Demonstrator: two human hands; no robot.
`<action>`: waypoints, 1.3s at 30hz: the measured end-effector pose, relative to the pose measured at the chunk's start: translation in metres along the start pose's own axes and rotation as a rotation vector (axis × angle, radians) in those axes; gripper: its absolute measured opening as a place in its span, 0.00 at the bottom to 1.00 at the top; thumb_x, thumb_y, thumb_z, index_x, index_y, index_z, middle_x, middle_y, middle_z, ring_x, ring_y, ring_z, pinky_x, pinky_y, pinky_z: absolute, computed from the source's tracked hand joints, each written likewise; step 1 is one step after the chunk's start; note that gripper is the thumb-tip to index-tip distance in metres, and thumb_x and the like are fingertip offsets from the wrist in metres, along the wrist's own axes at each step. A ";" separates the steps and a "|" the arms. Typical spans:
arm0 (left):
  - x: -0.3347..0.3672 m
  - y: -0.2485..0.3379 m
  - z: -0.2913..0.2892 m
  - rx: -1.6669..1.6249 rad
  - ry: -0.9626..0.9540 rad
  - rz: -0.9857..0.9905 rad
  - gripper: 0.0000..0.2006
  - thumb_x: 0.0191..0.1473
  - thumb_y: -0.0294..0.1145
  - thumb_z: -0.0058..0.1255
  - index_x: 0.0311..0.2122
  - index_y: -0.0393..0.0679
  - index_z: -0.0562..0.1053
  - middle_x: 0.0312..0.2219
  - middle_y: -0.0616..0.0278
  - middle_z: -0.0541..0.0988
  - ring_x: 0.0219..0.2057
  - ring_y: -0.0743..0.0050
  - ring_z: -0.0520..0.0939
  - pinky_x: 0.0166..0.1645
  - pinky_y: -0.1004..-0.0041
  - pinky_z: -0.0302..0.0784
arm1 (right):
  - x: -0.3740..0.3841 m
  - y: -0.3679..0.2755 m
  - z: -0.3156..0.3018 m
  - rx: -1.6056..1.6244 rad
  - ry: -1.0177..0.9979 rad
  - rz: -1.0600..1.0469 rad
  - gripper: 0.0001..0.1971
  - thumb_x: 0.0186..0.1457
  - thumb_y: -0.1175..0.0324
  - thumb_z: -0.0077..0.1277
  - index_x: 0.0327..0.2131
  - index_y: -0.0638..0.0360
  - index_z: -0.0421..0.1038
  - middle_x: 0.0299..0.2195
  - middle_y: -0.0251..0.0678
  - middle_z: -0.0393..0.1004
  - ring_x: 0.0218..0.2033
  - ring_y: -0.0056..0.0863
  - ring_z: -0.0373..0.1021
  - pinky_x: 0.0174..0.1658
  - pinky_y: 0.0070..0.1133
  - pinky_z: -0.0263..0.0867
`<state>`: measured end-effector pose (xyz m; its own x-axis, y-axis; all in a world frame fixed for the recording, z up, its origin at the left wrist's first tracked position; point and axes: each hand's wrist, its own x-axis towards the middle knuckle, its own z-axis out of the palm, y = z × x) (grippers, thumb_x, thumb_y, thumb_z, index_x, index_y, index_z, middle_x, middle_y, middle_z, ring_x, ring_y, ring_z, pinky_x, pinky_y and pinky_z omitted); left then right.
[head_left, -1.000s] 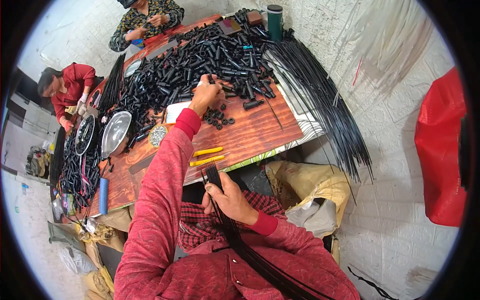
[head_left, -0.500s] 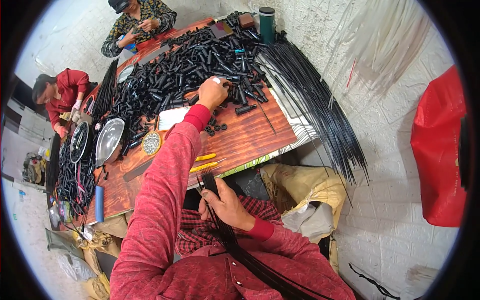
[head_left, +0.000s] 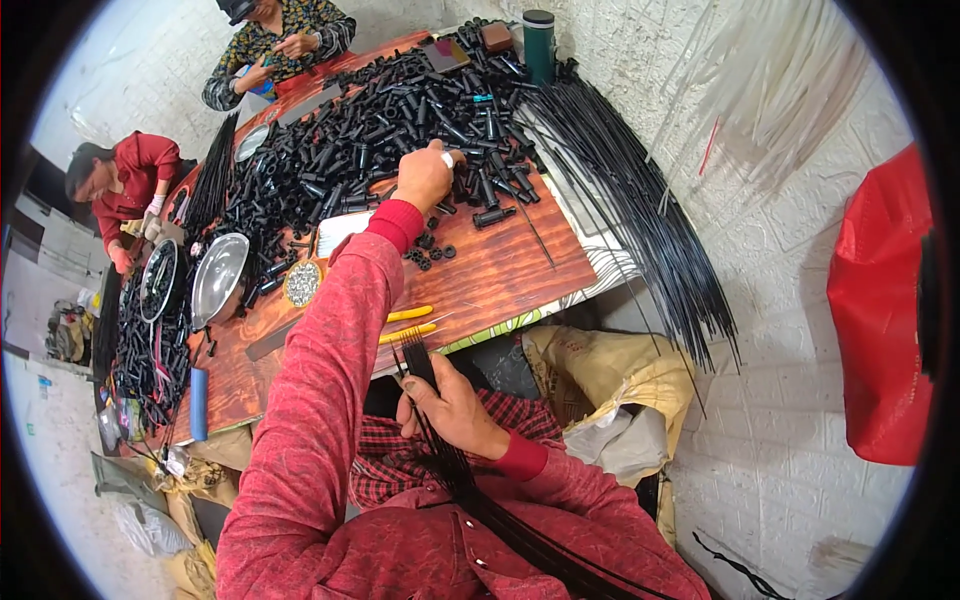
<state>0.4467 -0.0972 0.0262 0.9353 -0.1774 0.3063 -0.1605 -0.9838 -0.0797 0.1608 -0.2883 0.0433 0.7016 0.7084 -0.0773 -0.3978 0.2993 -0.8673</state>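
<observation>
My left hand (head_left: 425, 180) reaches over the table to the near edge of a heap of black plastic tubular fittings (head_left: 400, 130). Its fingers are bent, one with a white wrap, and the back of the hand hides whatever they grip. In front of my body, my right hand (head_left: 455, 412) is closed around a bundle of thin black rods (head_left: 418, 365). Their tips fan out above the fist, and the long ends trail across my lap to the lower right. Small black rings (head_left: 430, 255) lie below my left hand. Yellow-handled pliers (head_left: 410, 313) rest near the table edge.
More long black rods (head_left: 640, 220) hang over the table's right side. A metal bowl (head_left: 220, 275), a round tray of small metal pieces (head_left: 302, 284) and a green flask (head_left: 538, 50) stand around the heap. Two people (head_left: 140, 180) work across the table. An open sack (head_left: 610, 385) sits below.
My left hand has turned and tipped slightly at the heap's edge, its wrapped finger shifting a little to the right. My right hand keeps its hold on the rods.
</observation>
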 end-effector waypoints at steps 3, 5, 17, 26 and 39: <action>0.000 -0.002 -0.002 0.003 -0.047 -0.015 0.13 0.51 0.32 0.52 0.40 0.64 0.81 0.36 0.55 0.77 0.33 0.53 0.83 0.34 0.60 0.79 | 0.000 0.002 0.000 -0.011 0.004 -0.008 0.11 0.69 0.66 0.40 0.48 0.63 0.58 0.24 0.38 0.73 0.21 0.26 0.73 0.26 0.21 0.70; -0.004 -0.006 0.000 -0.025 -0.030 -0.010 0.12 0.51 0.33 0.53 0.40 0.63 0.80 0.35 0.56 0.77 0.33 0.52 0.83 0.34 0.59 0.78 | -0.001 0.001 0.002 0.003 0.005 -0.008 0.11 0.69 0.66 0.40 0.48 0.63 0.58 0.24 0.38 0.73 0.21 0.26 0.73 0.26 0.20 0.70; -0.070 -0.015 -0.086 -1.931 -0.313 -0.557 0.18 0.64 0.30 0.48 0.58 0.41 0.68 0.34 0.66 0.78 0.24 0.86 0.68 0.28 0.83 0.65 | -0.007 0.001 0.010 -0.018 -0.001 0.012 0.08 0.69 0.67 0.39 0.44 0.62 0.58 0.24 0.38 0.73 0.20 0.24 0.73 0.25 0.19 0.70; -0.252 -0.019 -0.134 -2.435 -0.095 -0.567 0.19 0.63 0.32 0.51 0.57 0.37 0.68 0.32 0.62 0.76 0.26 0.84 0.67 0.31 0.81 0.65 | -0.006 -0.008 0.032 -0.011 0.000 0.046 0.10 0.69 0.63 0.41 0.42 0.60 0.58 0.23 0.37 0.72 0.19 0.24 0.71 0.25 0.18 0.70; -0.365 0.007 -0.154 -2.329 0.090 -0.760 0.15 0.62 0.39 0.53 0.50 0.41 0.75 0.36 0.70 0.79 0.31 0.88 0.73 0.32 0.80 0.66 | -0.010 0.002 0.084 -0.129 -0.069 0.079 0.16 0.67 0.59 0.45 0.48 0.62 0.61 0.23 0.37 0.73 0.20 0.23 0.71 0.25 0.18 0.70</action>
<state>0.0555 -0.0431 0.0603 0.9726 0.1208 -0.1988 0.0531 0.7166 0.6954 0.1036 -0.2415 0.0837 0.6271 0.7700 -0.1179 -0.3678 0.1593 -0.9162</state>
